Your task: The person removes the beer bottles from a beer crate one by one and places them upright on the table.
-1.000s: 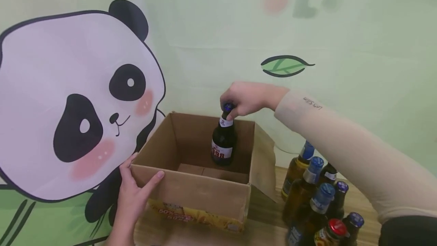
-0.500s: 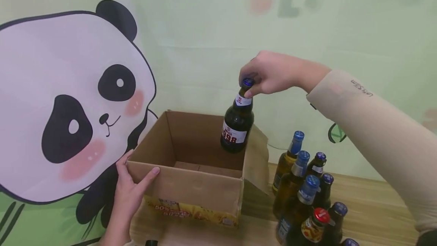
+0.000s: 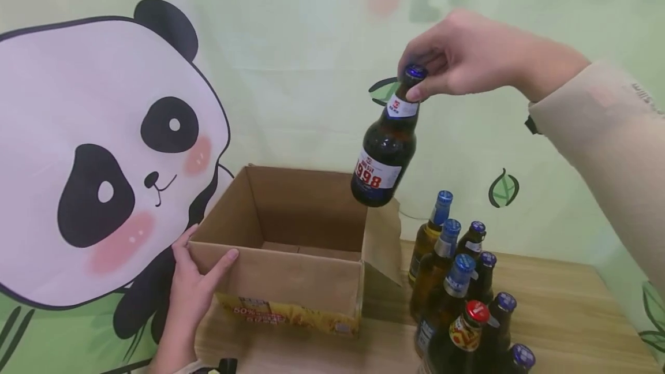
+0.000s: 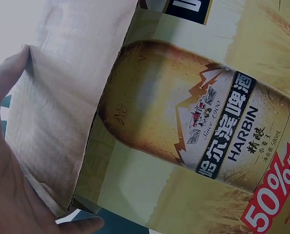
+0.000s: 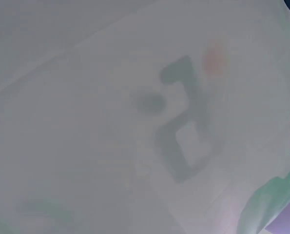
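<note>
Above the right rear of an open cardboard box (image 3: 291, 281), a dark beer bottle (image 3: 381, 149) with a white label reading 1998 hangs tilted in the air. My right hand (image 3: 467, 59) pinches its neck just below the blue cap, thumb toward the camera. My left hand (image 3: 192, 284) grips the box's near left corner, its thumb on the front panel and its fingers round the left side. The left wrist view shows the left hand (image 4: 10, 161) at the box's cardboard edge, beside a printed beer bottle picture. The right wrist view has only a sliver of skin at its right edge.
Right of the box stand several bottles, among them blue-capped brown ones (image 3: 433, 270) and a red-capped one (image 3: 464, 333). A box flap (image 3: 383, 241) sticks out toward them. All stand on a wooden table (image 3: 566, 299) before a panda-printed backdrop (image 3: 296, 62).
My right hand has lifted the bottle out of the box, up and to the right, and the bottle has tilted. My left hand keeps its grip on the box corner. The view has shifted slightly.
</note>
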Demonstrator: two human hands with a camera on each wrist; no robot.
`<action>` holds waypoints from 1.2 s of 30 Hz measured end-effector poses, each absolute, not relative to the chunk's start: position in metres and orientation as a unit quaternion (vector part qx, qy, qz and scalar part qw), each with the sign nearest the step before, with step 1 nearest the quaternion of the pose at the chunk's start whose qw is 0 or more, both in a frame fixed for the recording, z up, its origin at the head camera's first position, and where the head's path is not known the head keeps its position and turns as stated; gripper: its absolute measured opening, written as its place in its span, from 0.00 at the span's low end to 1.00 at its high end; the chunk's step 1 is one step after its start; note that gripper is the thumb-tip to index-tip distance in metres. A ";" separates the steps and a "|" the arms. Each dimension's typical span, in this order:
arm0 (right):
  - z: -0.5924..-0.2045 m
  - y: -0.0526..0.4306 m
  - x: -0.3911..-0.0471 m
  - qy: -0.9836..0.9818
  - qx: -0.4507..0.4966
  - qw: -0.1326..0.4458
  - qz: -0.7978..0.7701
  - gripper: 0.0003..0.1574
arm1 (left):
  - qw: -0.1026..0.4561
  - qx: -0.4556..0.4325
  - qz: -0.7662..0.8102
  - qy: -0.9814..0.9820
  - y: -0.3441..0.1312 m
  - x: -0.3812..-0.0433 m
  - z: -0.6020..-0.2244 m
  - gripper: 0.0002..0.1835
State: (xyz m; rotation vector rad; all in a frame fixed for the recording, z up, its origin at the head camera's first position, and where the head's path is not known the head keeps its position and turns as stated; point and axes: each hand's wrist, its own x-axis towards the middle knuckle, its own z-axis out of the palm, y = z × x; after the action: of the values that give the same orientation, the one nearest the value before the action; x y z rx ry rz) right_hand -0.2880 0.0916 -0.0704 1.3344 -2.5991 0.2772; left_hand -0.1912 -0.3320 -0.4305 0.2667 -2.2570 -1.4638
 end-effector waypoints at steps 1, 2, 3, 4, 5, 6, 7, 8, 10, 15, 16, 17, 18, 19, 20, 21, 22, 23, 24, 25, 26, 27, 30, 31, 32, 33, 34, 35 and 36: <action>-0.068 0.098 -0.286 -0.883 0.446 0.111 0.091 0.12 | 0.215 0.096 -0.530 -0.815 -0.332 -0.192 -0.430 0.54; -0.066 0.104 -0.284 -0.885 0.441 0.117 0.088 0.12 | 0.214 0.097 -0.529 -0.816 -0.333 -0.192 -0.430 0.54; -0.065 0.111 -0.282 -0.888 0.435 0.122 0.086 0.13 | 0.213 0.098 -0.528 -0.816 -0.333 -0.193 -0.429 0.54; -0.064 0.118 -0.281 -0.890 0.430 0.128 0.084 0.13 | 0.212 0.099 -0.528 -0.816 -0.334 -0.193 -0.429 0.54; -0.064 0.126 -0.280 -0.892 0.424 0.132 0.083 0.14 | 0.210 0.100 -0.529 -0.816 -0.334 -0.194 -0.429 0.55; -0.064 0.133 -0.278 -0.894 0.418 0.139 0.080 0.14 | 0.209 0.102 -0.529 -0.816 -0.335 -0.194 -0.429 0.55; -0.065 0.142 -0.276 -0.897 0.411 0.145 0.076 0.14 | 0.208 0.104 -0.529 -0.816 -0.336 -0.195 -0.429 0.55; -0.066 0.150 -0.275 -0.899 0.404 0.152 0.072 0.14 | 0.208 0.106 -0.528 -0.816 -0.337 -0.195 -0.429 0.55; -0.071 0.168 -0.273 -0.900 0.396 0.174 0.059 0.15 | 0.208 0.106 -0.529 -0.816 -0.338 -0.195 -0.429 0.55; -0.091 0.216 -0.260 -0.924 0.325 0.197 0.037 0.16 | 0.206 0.105 -0.529 -0.817 -0.341 -0.196 -0.430 0.55; -0.096 0.225 -0.257 -0.932 0.302 0.197 0.035 0.17 | 0.205 0.105 -0.529 -0.817 -0.341 -0.196 -0.429 0.55; -0.101 0.235 -0.254 -0.940 0.277 0.193 0.042 0.18 | 0.204 0.105 -0.529 -0.817 -0.341 -0.197 -0.429 0.56; -0.107 0.246 -0.251 -0.947 0.255 0.188 0.052 0.18 | 0.205 0.106 -0.529 -0.817 -0.341 -0.197 -0.429 0.56; -0.113 0.256 -0.249 -0.951 0.237 0.184 0.072 0.19 | 0.205 0.106 -0.528 -0.817 -0.341 -0.197 -0.429 0.55; -0.120 0.267 -0.247 -0.952 0.224 0.182 0.099 0.19 | 0.205 0.106 -0.528 -0.817 -0.342 -0.198 -0.429 0.56; -0.127 0.278 -0.246 -0.953 0.210 0.181 0.124 0.19 | 0.205 0.105 -0.529 -0.817 -0.342 -0.198 -0.429 0.56; -0.136 0.288 -0.245 -0.954 0.195 0.177 0.143 0.20 | 0.205 0.105 -0.529 -0.817 -0.342 -0.199 -0.429 0.55; -0.145 0.298 -0.245 -0.954 0.181 0.175 0.163 0.20 | 0.206 0.104 -0.530 -0.816 -0.342 -0.199 -0.430 0.55; -0.153 0.307 -0.244 -0.955 0.171 0.173 0.171 0.20 | 0.207 0.103 -0.531 -0.815 -0.342 -0.199 -0.430 0.55; -0.163 0.315 -0.243 -0.955 0.163 0.174 0.179 0.19 | 0.206 0.103 -0.532 -0.815 -0.342 -0.199 -0.430 0.55; -0.172 0.322 -0.241 -0.956 0.154 0.169 0.182 0.19 | 0.207 0.103 -0.533 -0.814 -0.342 -0.199 -0.431 0.55; -0.183 0.328 -0.237 -0.958 0.151 0.170 0.173 0.19 | 0.207 0.103 -0.534 -0.813 -0.342 -0.199 -0.431 0.55; -0.214 0.340 -0.227 -0.955 0.161 0.175 0.179 0.18 | 0.208 0.104 -0.535 -0.813 -0.342 -0.198 -0.432 0.55; -0.224 0.343 -0.223 -0.951 0.169 0.177 0.188 0.18 | 0.208 0.104 -0.534 -0.813 -0.342 -0.198 -0.432 0.55; -0.234 0.344 -0.219 -0.950 0.177 0.179 0.186 0.18 | 0.209 0.105 -0.534 -0.813 -0.342 -0.198 -0.431 0.55; -0.244 0.344 -0.214 -0.949 0.184 0.183 0.178 0.19 | 0.209 0.105 -0.534 -0.813 -0.343 -0.198 -0.431 0.55; -0.252 0.343 -0.210 -0.949 0.191 0.183 0.173 0.19 | 0.210 0.107 -0.533 -0.813 -0.344 -0.198 -0.431 0.55; -0.261 0.342 -0.207 -0.950 0.195 0.183 0.159 0.19 | 0.211 0.109 -0.532 -0.813 -0.344 -0.197 -0.431 0.55; -0.269 0.341 -0.204 -0.949 0.204 0.188 0.148 0.20 | 0.212 0.110 -0.532 -0.813 -0.346 -0.197 -0.431 0.55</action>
State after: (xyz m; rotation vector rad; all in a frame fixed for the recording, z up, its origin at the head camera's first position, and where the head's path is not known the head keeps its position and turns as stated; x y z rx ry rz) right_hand -0.2040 0.3407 -0.2688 0.5753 -2.6712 0.4155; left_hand -0.1972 -0.3455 -0.4306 0.3065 -2.2572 -1.4769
